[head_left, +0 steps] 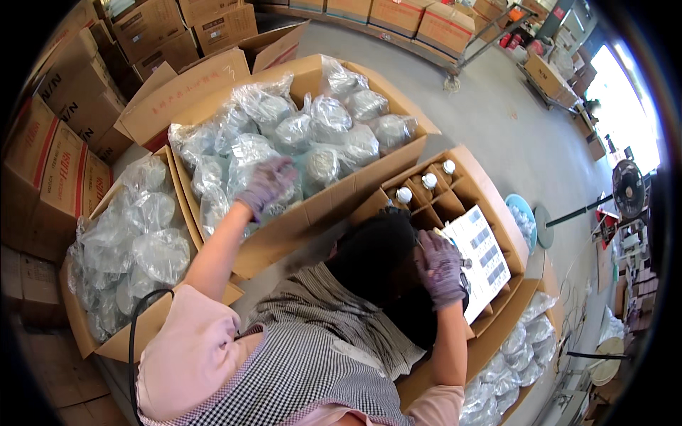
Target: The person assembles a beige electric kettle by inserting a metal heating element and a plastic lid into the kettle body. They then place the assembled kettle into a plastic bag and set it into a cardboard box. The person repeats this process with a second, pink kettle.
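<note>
My left hand (268, 186), in a purple-grey knit glove, reaches over a large carton (312, 213) of clear-plastic-wrapped round pieces (274, 110). Its fingers are stretched out and touch the wrapping beneath them. My right hand (439, 267), gloved alike, is closed at the near side of a divided carton (508, 245); what it holds, if anything, is hidden by the fingers. A white sheet with dark printed blocks (482, 259) lies over the dividers beside it, and small shiny metal parts (466, 263) show at its edge. Several silver-capped bottles (428, 180) stand in the far compartments.
An open carton of wrapped pieces (145, 234) is on my left, another (515, 355) at lower right. Stacked cartons (53, 167) line the left. A blue basin (522, 216), a black fan (628, 186) and a loaded cart (455, 71) stand beyond.
</note>
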`<control>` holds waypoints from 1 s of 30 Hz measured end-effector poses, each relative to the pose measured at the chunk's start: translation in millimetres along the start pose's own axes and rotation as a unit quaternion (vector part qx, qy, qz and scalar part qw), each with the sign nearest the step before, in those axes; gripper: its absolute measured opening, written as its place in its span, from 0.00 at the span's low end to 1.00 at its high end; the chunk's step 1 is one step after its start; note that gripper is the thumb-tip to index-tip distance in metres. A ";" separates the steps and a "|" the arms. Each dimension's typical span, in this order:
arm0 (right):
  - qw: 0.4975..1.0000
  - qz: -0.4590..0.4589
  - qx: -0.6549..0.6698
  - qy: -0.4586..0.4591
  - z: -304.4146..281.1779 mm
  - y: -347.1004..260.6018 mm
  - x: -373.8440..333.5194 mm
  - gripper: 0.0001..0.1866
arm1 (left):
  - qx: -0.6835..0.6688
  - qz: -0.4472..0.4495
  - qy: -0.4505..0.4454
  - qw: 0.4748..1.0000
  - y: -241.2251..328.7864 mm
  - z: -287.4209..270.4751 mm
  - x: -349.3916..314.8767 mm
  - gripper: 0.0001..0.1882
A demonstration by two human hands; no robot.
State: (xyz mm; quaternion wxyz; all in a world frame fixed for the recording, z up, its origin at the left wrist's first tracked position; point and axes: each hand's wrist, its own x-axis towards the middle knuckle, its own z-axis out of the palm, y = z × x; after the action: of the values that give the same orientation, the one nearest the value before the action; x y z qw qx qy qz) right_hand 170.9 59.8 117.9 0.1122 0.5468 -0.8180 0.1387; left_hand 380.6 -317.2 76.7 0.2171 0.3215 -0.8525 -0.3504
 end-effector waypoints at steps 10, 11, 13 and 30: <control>0.991 0.069 0.116 0.013 38.8 40.0 27.5 0.17 | 0.042 0.132 -0.078 0.987 51.4 76.4 113.8 0.19; 0.988 0.096 0.121 0.011 48.9 51.4 21.0 0.16 | 0.065 0.159 -0.082 0.982 54.2 83.8 124.0 0.19; 0.980 0.144 0.135 0.000 62.9 60.9 16.6 0.13 | 0.111 0.202 -0.088 0.969 51.3 97.6 137.6 0.19; 0.946 0.108 0.142 -0.272 93.2 92.1 9.8 0.20 | -0.124 -0.467 -0.516 0.707 12.9 -153.3 -174.1 0.15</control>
State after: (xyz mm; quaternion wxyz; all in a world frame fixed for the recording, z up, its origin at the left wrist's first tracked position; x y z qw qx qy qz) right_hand 79.1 52.2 24.3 -0.2090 0.4826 -0.8432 0.1112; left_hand 588.5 -258.4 162.1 -0.4104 0.4181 -0.5212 -0.6206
